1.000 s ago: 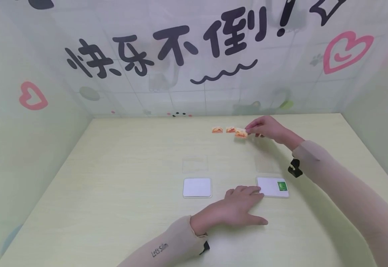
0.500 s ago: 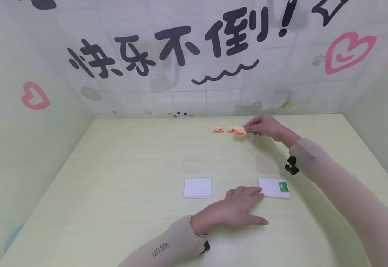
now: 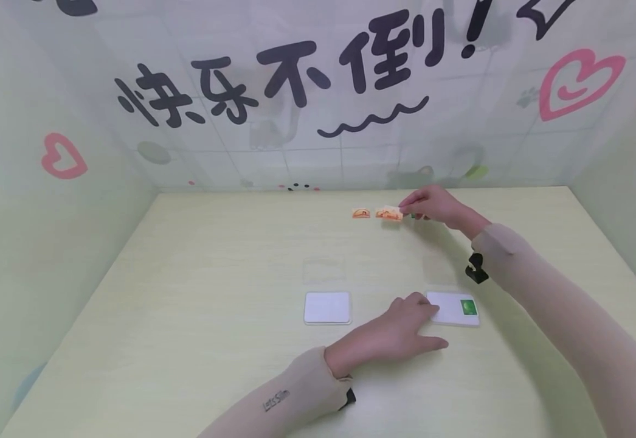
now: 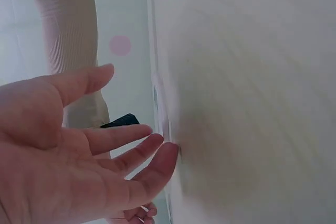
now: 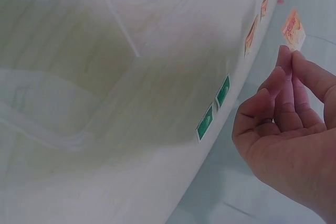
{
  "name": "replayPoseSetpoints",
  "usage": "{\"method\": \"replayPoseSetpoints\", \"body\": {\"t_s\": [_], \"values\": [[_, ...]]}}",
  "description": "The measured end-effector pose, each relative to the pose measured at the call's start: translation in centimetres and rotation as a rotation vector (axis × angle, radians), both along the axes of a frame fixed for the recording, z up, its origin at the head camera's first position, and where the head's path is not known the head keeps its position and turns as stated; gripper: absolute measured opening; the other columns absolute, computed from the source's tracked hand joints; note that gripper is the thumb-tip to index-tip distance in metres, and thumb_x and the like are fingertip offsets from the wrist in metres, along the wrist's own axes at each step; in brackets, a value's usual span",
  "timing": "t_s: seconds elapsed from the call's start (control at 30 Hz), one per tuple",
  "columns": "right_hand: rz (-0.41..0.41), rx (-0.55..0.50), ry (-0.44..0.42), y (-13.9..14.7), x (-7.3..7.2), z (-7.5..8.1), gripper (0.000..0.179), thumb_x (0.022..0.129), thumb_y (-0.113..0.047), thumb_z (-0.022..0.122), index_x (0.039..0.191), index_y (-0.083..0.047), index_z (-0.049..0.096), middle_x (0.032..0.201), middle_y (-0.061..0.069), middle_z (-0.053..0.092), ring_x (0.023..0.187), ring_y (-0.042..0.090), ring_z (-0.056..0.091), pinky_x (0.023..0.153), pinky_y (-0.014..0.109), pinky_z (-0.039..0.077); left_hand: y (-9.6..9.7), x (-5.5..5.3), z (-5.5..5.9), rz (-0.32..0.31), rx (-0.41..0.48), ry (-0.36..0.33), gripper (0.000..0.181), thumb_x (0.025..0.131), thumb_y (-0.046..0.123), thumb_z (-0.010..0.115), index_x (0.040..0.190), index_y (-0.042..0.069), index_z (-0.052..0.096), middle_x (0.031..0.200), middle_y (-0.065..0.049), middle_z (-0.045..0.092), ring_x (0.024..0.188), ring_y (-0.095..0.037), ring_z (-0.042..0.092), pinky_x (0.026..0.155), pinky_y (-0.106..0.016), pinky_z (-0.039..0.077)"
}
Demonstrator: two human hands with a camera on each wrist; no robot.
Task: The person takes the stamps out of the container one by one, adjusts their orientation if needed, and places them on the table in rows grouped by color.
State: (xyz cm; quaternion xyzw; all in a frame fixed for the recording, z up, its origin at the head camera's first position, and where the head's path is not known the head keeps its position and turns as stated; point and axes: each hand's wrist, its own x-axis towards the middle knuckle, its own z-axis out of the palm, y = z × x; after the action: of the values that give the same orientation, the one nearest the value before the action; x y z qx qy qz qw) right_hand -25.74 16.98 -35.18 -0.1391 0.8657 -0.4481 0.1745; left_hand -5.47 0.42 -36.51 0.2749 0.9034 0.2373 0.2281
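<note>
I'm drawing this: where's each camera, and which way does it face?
Head: on the head, facing forward and down at the table; left hand and right hand show.
Left wrist: on that wrist, facing left hand; right sleeve shows.
Right wrist: on that wrist, facing right hand and orange card.
Head and right wrist share that card.

From the head, looking forward and down over the counter (image 3: pixel 197 304); from each wrist, very near, along the fingers (image 4: pixel 157 169); sharing, head with right wrist, the pinched orange card (image 5: pixel 294 30)
</note>
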Motion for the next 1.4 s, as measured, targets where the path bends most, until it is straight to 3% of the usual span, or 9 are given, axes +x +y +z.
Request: {"method": "replayPoseSetpoints", "body": {"t_s": [0.23,0.53,0.7,0.83,1.07,1.23,1.4], "values": [[0.005,-0.020,-0.014,-0.1,-0.3,0.0,0.034,0.104,-0.013,0.067,0.127,0.012,0.067,0.097,-0.003,0.074,0.079,0.015,0.059,0.070,0.028,0.048,0.8,-1.5,-0.8,0.115,0.165,-0.060,0.059,0.100,0.026,0.075,0.149,-0.001,0.055,0.113,-0.004,0.058,0.093,-0.007,0.049,0.084,-0.015,0.042],[0.016,-0.029,0.006,-0.4,-0.7,-0.1,0.033,0.103,-0.012,0.068,0.125,0.013,0.068,0.093,-0.006,0.074,0.074,0.014,0.056,0.066,0.028,0.046,1.3,-2.4,-1.2,0.282,0.274,-0.166,0.057,0.097,0.014,0.076,0.147,-0.004,0.056,0.075,0.001,0.056,0.069,-0.008,0.049,0.066,-0.018,0.040],[0.014,-0.050,-0.009,-0.7,-1.0,-0.3,0.033,0.103,-0.011,0.069,0.124,0.014,0.068,0.095,-0.003,0.075,0.073,0.013,0.056,0.067,0.027,0.048,1.1,-2.4,-1.0,0.366,0.306,-0.242,0.057,0.096,0.011,0.076,0.147,-0.001,0.054,0.070,0.001,0.062,0.060,-0.010,0.055,0.065,-0.020,0.041],[0.015,-0.051,-0.013,-0.9,-1.2,-0.4,0.032,0.103,-0.010,0.068,0.124,0.015,0.067,0.100,0.003,0.077,0.074,0.012,0.057,0.069,0.027,0.050,1.3,-2.6,-1.1,0.395,0.330,-0.253,0.051,0.095,0.006,0.077,0.142,-0.002,0.057,0.067,0.001,0.063,0.057,-0.009,0.057,0.064,-0.019,0.041],[0.033,-0.024,-0.004,-1.1,-1.5,-0.3,0.032,0.103,-0.010,0.068,0.123,0.014,0.067,0.106,0.012,0.077,0.075,0.015,0.058,0.069,0.028,0.050,1.9,-2.7,-1.3,0.422,0.301,-0.210,0.050,0.087,0.003,0.084,0.131,0.000,0.059,0.060,0.001,0.060,0.052,-0.009,0.055,0.062,-0.018,0.042],[0.017,-0.020,-0.008,-1.4,-1.7,-0.2,0.031,0.102,-0.011,0.069,0.123,0.012,0.069,0.103,0.009,0.078,0.078,0.018,0.058,0.070,0.029,0.050,2.0,-2.9,-1.3,0.391,0.216,-0.133,0.061,0.078,0.007,0.093,0.128,0.003,0.059,0.078,0.000,0.061,0.068,-0.011,0.052,0.074,-0.019,0.046],[0.027,-0.004,0.005,-1.9,-1.8,-0.4,0.029,0.102,-0.011,0.070,0.121,0.011,0.071,0.103,0.010,0.079,0.080,0.020,0.059,0.071,0.029,0.050,2.1,-2.8,-1.6,0.390,0.204,-0.106,0.060,0.078,0.009,0.093,0.126,0.004,0.059,0.084,-0.001,0.062,0.074,-0.012,0.051,0.078,-0.020,0.048]]}}
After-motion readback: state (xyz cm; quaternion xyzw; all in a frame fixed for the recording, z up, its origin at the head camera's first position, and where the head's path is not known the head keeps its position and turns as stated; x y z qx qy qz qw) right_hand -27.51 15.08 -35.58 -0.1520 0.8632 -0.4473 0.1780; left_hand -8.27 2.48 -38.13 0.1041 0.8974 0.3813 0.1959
